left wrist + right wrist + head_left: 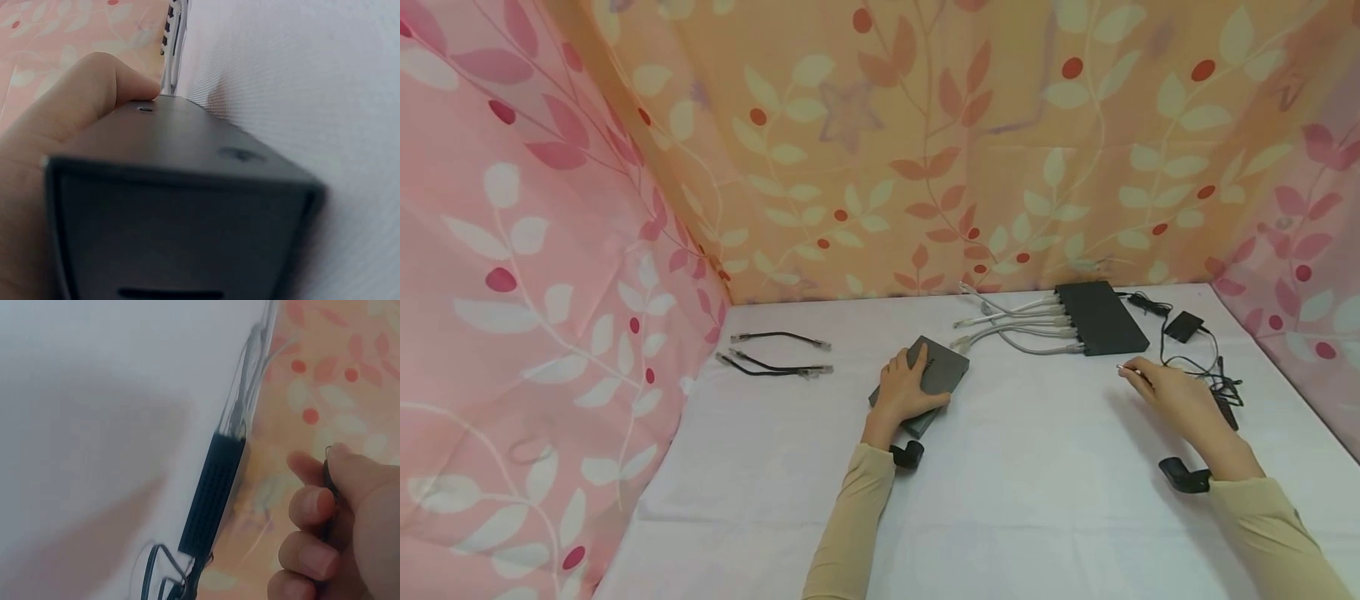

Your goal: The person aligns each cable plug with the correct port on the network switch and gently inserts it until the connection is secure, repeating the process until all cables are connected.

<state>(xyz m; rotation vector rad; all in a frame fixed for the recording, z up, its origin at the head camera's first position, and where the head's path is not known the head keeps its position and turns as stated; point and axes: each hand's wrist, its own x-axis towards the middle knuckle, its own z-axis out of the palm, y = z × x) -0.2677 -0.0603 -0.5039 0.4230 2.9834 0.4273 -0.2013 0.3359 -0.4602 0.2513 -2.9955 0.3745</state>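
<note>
My left hand [904, 390] grips a dark grey box-shaped device [951, 365] near the middle of the white table, fingers over its top and thumb spread towards its right side. The left wrist view shows a finger bent at the edge of this box [181, 231]. My right hand [1180, 400] is raised over the right side of the table. Its thumb and fingers pinch a small dark thing [330, 478]; in the head view a silvery tip [1122, 367] sticks out. Most of it is hidden in the hand, and I cannot tell what it is.
A black network switch [1105, 318] with several grey network cables [1022, 321] plugged in lies at the back right. Beside it are a black power adapter [1184, 327] and tangled black cords [1225, 387]. Short black patch cables [775, 367] lie at the left. Patterned curtains [925, 125] surround the table.
</note>
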